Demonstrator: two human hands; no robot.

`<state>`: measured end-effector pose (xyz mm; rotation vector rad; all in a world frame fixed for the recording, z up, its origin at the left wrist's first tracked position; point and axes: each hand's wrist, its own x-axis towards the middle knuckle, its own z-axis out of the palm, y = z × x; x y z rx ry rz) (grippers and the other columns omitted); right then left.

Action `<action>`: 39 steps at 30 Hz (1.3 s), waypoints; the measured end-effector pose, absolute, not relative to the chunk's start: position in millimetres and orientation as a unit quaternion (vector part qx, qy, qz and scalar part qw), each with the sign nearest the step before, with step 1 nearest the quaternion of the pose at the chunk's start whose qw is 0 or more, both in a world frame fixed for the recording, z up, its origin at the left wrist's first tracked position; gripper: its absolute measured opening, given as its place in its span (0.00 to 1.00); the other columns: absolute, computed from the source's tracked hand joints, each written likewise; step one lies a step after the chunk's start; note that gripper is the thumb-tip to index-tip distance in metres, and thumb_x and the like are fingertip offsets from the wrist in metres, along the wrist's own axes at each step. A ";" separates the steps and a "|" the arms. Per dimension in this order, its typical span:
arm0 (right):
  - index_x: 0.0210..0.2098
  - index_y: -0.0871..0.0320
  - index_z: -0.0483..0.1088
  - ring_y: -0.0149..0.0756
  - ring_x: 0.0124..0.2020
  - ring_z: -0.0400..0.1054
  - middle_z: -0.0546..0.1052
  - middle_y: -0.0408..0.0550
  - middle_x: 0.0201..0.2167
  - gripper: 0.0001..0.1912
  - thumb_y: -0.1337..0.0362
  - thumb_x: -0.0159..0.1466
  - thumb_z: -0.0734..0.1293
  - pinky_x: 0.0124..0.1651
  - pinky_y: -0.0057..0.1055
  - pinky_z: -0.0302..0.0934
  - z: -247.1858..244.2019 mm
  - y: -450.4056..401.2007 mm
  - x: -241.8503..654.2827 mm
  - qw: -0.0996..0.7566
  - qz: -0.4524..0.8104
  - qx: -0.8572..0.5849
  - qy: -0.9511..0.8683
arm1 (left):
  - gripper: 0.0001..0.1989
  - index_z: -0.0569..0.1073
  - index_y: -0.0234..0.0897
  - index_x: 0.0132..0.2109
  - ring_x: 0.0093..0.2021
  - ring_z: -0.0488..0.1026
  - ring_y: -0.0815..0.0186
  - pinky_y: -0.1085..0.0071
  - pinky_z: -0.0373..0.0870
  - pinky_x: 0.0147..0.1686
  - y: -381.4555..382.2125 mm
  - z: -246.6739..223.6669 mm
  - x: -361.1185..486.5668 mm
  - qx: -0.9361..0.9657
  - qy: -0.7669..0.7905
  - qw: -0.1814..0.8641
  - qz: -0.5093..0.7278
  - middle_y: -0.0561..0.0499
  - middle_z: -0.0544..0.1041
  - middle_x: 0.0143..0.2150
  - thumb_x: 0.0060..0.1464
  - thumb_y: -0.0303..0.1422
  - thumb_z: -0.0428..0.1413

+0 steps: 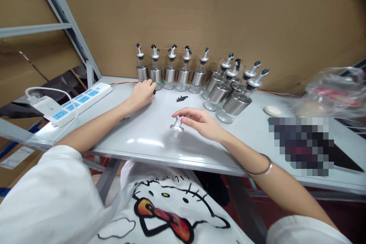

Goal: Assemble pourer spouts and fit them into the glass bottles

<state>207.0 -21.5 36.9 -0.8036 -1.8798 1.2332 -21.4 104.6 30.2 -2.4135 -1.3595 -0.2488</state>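
My right hand (204, 124) pinches a silver pourer spout (177, 125) between thumb and fingertips, just above the tabletop. A pale stem points down from its round flange. Farther to the left, my left hand (143, 92) is closed, fingers curled downward, in front of the row of bottles. A small black part (154, 92) shows at its fingertips; its shape is mostly hidden. Several small black pieces (181, 99) lie in a loose pile between the hands. Behind them stands a row of glass oil bottles (170, 73) with steel sleeves and pourer tops.
More oil bottles (235, 103) are grouped at the right. A white power strip (81, 103) with a plugged-in charger lies on the left. On the right are a whitish oval object (272, 111), a clear plastic bag (328, 95) and a blurred-out dark item (303, 148). Cardboard (171, 7) backs the table.
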 end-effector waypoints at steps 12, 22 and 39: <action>0.31 0.57 0.66 0.27 0.21 0.60 0.64 0.38 0.21 0.21 0.44 0.59 0.66 0.27 0.28 0.58 35.3 -17.0 208.8 0.491 0.450 -0.338 -0.665 | 0.05 0.62 0.37 0.36 0.24 0.65 0.70 0.74 0.64 0.26 24.3 3.5 -14.3 -0.924 -0.148 0.064 -0.346 0.54 0.69 0.26 0.52 0.33 0.50; 0.32 0.57 0.63 0.30 0.24 0.66 0.70 0.40 0.21 0.18 0.50 0.57 0.70 0.32 0.30 0.61 34.0 -21.3 207.9 0.461 0.468 -0.307 -0.689 | 0.09 0.57 0.40 0.37 0.26 0.68 0.73 0.77 0.68 0.25 20.5 5.2 -7.5 -0.887 -0.052 0.017 -0.458 0.53 0.71 0.31 0.52 0.30 0.51; 0.33 0.56 0.65 0.34 0.32 0.70 0.74 0.45 0.30 0.09 0.59 0.61 0.68 0.37 0.33 0.65 24.9 -21.8 210.3 0.480 0.224 -0.336 -0.779 | 0.14 0.60 0.37 0.49 0.30 0.70 0.72 0.76 0.71 0.32 20.0 3.8 -7.4 -0.891 -0.085 -0.039 -0.444 0.50 0.73 0.36 0.55 0.24 0.50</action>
